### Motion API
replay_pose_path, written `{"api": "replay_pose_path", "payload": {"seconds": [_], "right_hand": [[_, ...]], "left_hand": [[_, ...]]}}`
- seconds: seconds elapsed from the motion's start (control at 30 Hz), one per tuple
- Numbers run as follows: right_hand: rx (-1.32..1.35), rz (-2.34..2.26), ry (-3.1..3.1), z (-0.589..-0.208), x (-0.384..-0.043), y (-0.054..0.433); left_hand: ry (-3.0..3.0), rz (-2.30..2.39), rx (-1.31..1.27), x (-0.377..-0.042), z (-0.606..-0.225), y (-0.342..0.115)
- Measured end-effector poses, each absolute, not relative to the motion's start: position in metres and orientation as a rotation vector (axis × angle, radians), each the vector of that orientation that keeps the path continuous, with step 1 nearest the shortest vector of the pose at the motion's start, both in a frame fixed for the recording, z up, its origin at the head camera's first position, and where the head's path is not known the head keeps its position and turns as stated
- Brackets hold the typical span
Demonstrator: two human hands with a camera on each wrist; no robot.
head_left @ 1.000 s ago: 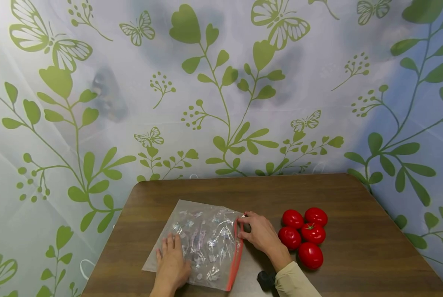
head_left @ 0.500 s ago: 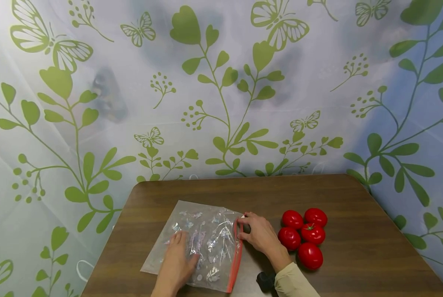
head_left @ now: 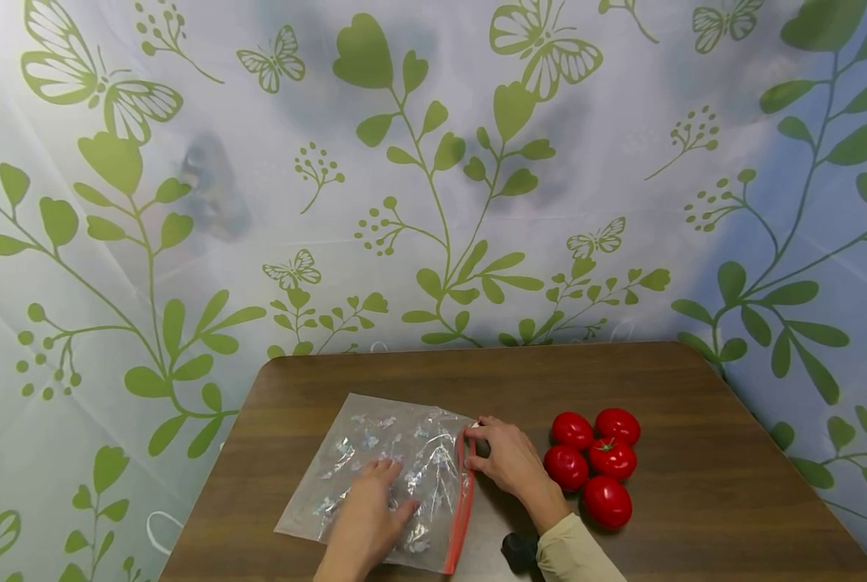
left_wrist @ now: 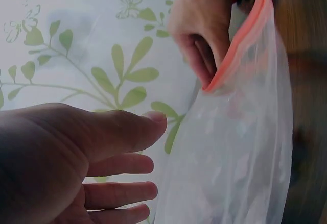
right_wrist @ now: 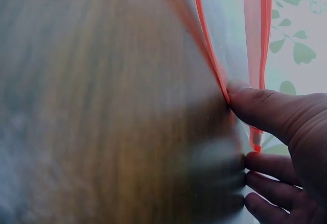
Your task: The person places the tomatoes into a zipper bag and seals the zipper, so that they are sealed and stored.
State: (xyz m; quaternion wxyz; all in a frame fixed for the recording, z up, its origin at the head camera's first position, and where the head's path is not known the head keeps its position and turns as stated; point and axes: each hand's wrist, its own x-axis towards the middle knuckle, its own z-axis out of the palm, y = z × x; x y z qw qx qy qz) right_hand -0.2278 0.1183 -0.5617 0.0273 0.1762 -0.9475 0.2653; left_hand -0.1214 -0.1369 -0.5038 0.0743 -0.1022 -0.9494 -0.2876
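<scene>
The bare left hand [head_left: 370, 517] has slid toward 3 o'clock over the clear rectangular plastic zip bag [head_left: 346, 432], its fingertips now nearer the bag's middle than a second ago, while the bare right hand [head_left: 507, 458] and the fruit stay put. The left hand grasps nothing, its fingers extended and thumb apart; whether it touches the bag I cannot tell. The right hand pinches the bag's red zip edge [head_left: 461, 517] between thumb and fingers, near the corner at the bag's 2 o'clock; the right wrist view shows two red strips parted there. The bag lies on the brown wood-grain table [head_left: 724, 493], at 9 o'clock from the right hand. The pale bluish prints on it are too small to make out. Five glossy red tomatoes [head_left: 600, 462] sit clustered at 3 o'clock from that hand; one bears a green star-shaped stem top [head_left: 606, 444]. One small black object [head_left: 519, 552] lies at the hand's 6 o'clock, just beside the single beige sleeve [head_left: 577, 551].
</scene>
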Motion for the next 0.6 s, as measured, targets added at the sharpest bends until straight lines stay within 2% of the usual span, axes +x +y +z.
{"api": "replay_pose_path", "payload": {"seconds": [0.6], "right_hand": [[0.509,0.834,-2.947,-0.558,-0.227,0.116]], "left_hand": [[-2.908,-0.843,-0.589,-0.121,-0.506,-0.095]]}}
